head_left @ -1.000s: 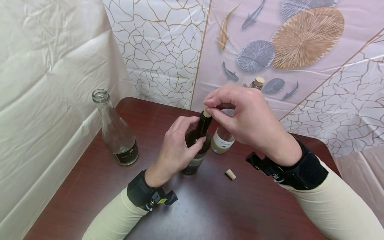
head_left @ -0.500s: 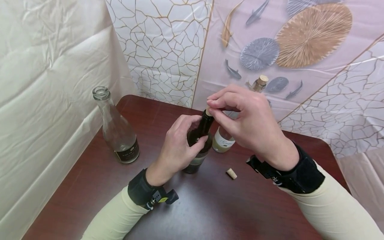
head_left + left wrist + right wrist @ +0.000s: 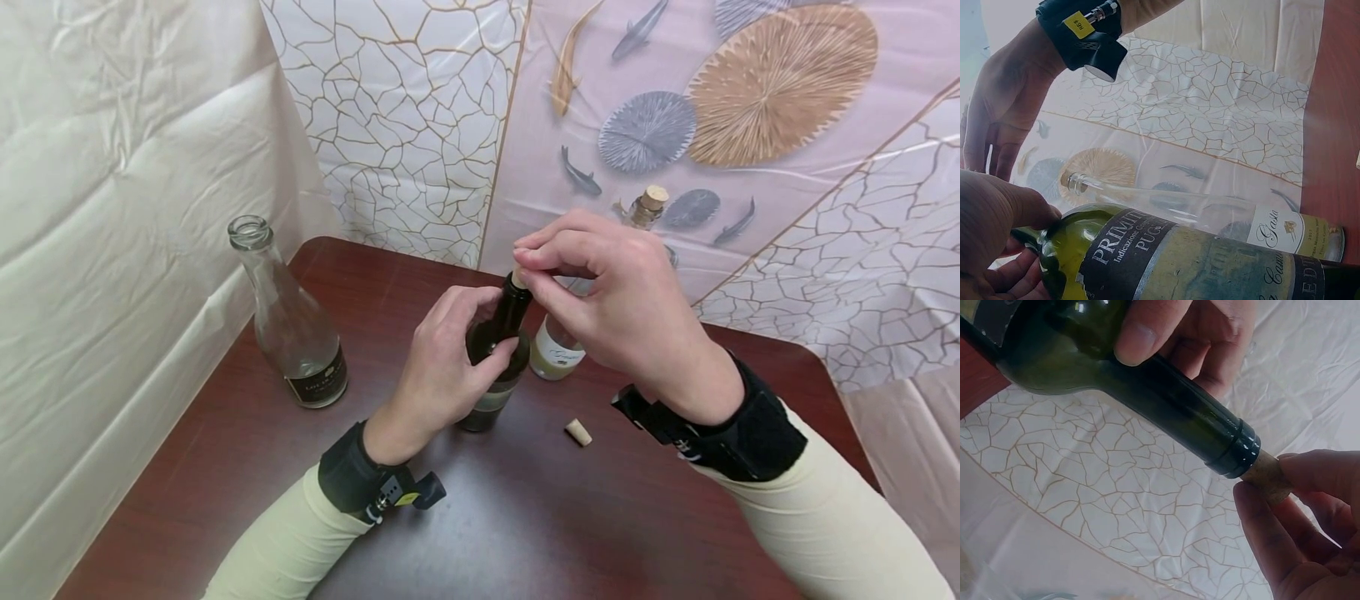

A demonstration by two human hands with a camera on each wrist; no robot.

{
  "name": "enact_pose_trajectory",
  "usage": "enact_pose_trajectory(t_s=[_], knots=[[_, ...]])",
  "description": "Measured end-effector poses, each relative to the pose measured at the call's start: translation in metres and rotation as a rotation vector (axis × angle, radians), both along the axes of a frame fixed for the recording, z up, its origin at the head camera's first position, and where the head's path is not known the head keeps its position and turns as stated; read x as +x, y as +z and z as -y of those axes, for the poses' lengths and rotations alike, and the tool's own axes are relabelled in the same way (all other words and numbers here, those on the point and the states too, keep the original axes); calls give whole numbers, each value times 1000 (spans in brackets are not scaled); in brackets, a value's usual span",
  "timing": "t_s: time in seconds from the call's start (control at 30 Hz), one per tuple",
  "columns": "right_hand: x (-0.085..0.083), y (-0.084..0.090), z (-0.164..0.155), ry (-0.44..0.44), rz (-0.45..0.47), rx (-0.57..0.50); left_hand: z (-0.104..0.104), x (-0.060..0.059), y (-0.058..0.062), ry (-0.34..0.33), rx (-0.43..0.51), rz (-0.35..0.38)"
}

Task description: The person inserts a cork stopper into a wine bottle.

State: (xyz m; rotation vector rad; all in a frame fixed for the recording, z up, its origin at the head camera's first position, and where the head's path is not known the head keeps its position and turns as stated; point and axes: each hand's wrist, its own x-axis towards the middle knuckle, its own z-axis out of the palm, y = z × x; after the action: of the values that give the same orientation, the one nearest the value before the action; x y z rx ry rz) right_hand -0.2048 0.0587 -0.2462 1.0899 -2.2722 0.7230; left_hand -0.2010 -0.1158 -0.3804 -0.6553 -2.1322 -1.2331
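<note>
A dark green wine bottle [image 3: 512, 317] stands upright on the table, its printed label [image 3: 1210, 262] facing the left wrist camera. My left hand [image 3: 447, 358] grips it around the shoulder and lower neck, thumb on the near side. At the mouth, my right hand [image 3: 615, 292] pinches a cork [image 3: 1267, 478] between thumb and fingers. The cork's inner end sits in the bottle mouth, and the rest sticks out past the rim. Behind the right hand stands a clear bottle [image 3: 557, 350] with a white label, a cork [image 3: 656, 197] in its top.
A clear bottle [image 3: 300, 333] with a black label and an uncorked mouth stands at the left of the dark red table [image 3: 480, 517]. A loose cork [image 3: 578, 432] lies on the table right of the green bottle. Draped cloth [image 3: 150, 208] closes in the left and back.
Both hands keep their hold on the bottle and the cork. Less of the cork shows above the rim than a second ago. The head view has shifted slightly.
</note>
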Motion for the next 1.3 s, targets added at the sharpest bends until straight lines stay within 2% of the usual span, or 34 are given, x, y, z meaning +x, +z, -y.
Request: enact_pose_trajectory(t_s=[0.33,0.83,1.03,1.3], knots=[[1,-1,1,-3,6,-18,1,2,2,-2,-1,6],[4,4,2,22,-33,-7,1,2,5,-9,11,-16],[2,12,0,35,-31,98,1,4,2,-7,11,-3],[-2,43,-2,25,101,324,0,3,3,-15,3,12]])
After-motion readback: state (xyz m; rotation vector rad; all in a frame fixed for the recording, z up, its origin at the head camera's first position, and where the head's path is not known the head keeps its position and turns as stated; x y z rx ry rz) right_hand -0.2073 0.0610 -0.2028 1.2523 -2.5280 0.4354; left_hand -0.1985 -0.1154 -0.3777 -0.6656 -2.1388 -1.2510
